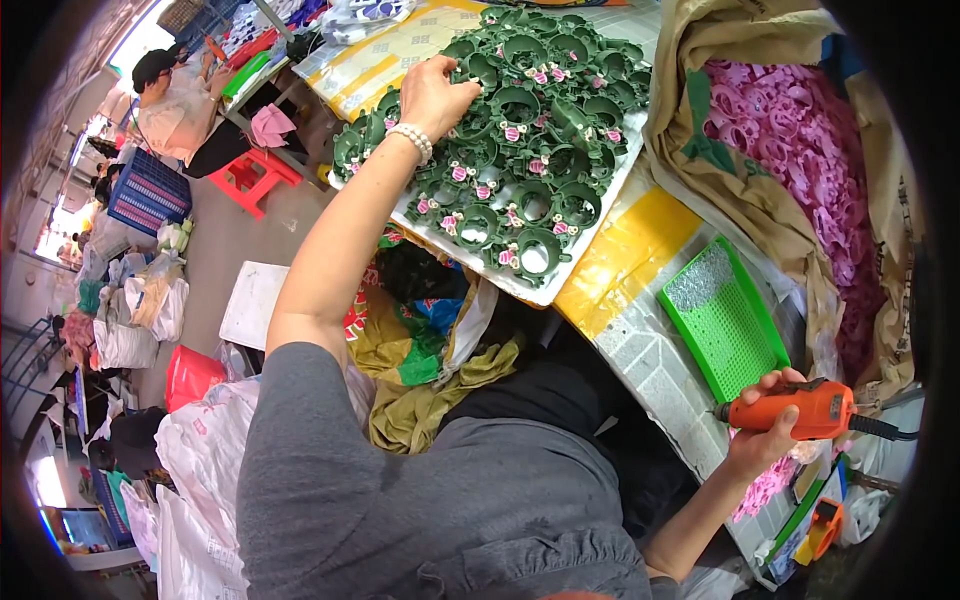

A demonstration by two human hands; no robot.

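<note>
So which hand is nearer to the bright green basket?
Right. The right hand is by the near end of the green basket; the left hand is farther off, among the dark green pieces.

Your left arm [350, 230] is out long, running up-frame from the shoulder, with a slight bend at the elbow [303, 325]. Left hand [437, 97] is back-up, fingers [436, 66] bent, thumb [470, 88] off to the right. Fingertips partly hidden, so can't call pinch or no pinch. Your right forearm [700, 512] enters at lower right, angled up and outward. Right hand [770, 428] is wrapped in a grip, fingers [770, 382] curled on the far side, thumb near side. Hands well apart, left one farther forward.
</note>
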